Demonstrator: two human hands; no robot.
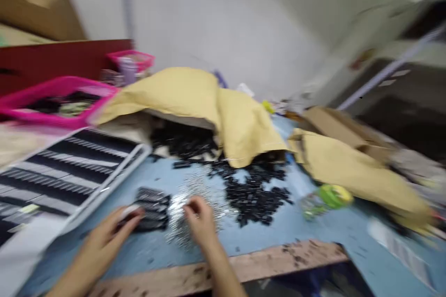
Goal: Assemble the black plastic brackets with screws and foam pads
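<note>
My left hand is closed in a pinch beside a block of black ribbed pieces laid in rows. Something white wraps one of its fingertips or sits against it, and a dark bit shows between the fingers, too blurred to name. Over a spread of small silver metal pins, my right hand has thumb and forefinger curled together; whatever they hold is too small to see. Just right of the pins lies a loose heap of small black parts.
Yellow sacks stand behind, one spilling black parts. At left is a white tray with rows of black strips, near a pink basket. A green-lidded jar lies at right. A brown strip runs along the blue table's front.
</note>
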